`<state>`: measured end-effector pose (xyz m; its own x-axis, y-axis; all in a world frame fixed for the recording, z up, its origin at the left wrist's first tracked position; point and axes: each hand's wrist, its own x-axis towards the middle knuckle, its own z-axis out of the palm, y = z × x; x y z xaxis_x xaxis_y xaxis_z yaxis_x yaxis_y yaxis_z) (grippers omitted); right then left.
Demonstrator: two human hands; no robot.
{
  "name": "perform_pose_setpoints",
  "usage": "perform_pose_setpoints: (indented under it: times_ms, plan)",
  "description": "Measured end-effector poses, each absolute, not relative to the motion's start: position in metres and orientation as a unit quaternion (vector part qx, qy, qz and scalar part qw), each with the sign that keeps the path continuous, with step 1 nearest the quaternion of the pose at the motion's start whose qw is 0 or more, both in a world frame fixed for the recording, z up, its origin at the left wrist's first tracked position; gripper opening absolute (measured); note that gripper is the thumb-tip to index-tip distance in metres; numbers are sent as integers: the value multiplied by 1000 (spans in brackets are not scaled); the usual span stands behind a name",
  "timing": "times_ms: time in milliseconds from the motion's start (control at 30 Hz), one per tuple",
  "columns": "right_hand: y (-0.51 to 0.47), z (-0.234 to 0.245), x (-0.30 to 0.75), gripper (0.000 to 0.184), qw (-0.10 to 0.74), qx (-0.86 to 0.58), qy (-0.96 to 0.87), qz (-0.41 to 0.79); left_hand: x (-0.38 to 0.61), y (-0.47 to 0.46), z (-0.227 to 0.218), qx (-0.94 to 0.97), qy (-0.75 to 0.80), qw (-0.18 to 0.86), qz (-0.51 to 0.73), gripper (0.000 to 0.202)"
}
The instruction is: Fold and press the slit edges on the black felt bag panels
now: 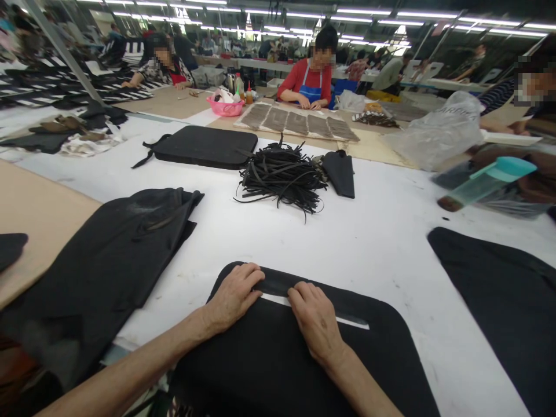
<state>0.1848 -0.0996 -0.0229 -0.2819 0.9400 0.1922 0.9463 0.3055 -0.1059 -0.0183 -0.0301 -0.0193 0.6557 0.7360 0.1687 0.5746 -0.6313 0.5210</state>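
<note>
Strip (278, 285) of black material is lying across the far part of the black panel (269, 359) directly in front of us, at the near edge of the white worktop (382, 243). Its long axis is running from 10 o'clock to 4 o'clock, and a thin pale line (351, 322) is showing along its near side.

We are resting both hands palm down on it. Our left hand (234, 296) is sitting at the 10 o'clock end, its fingers (254, 273) bent and close together over that end. Our right hand (317, 317) is covering the middle, its fingers (300, 291) flat and narrow, pressing down rather than closing around anything. A bare stretch of strip is lying between the two sets of fingertips, and the tail at 4 o'clock is nearer the right hand.

Further out, a heap of loose black strips (280, 176) is sitting well apart at 12 o'clock. A folded dark cloth (121, 249) is spreading at 9 o'clock, and another black piece (499, 289) is lying at 3 o'clock.
</note>
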Motion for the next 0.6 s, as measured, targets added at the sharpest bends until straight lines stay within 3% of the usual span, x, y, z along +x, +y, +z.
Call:
perform_pose_setpoints:
  times_ms: [100,300,600]
  plan:
    - [-101,-23,187,11,132,-600,-789,-3,-20,-30,-23,890,354,208,198,12]
    - [-112,-20,200,18,178,-630,-756,12,-19,-31,-22,882,360,211,217,15]
    - [-119,-18,216,17,182,-671,-716,53,-15,-29,-13,869,392,234,191,12]
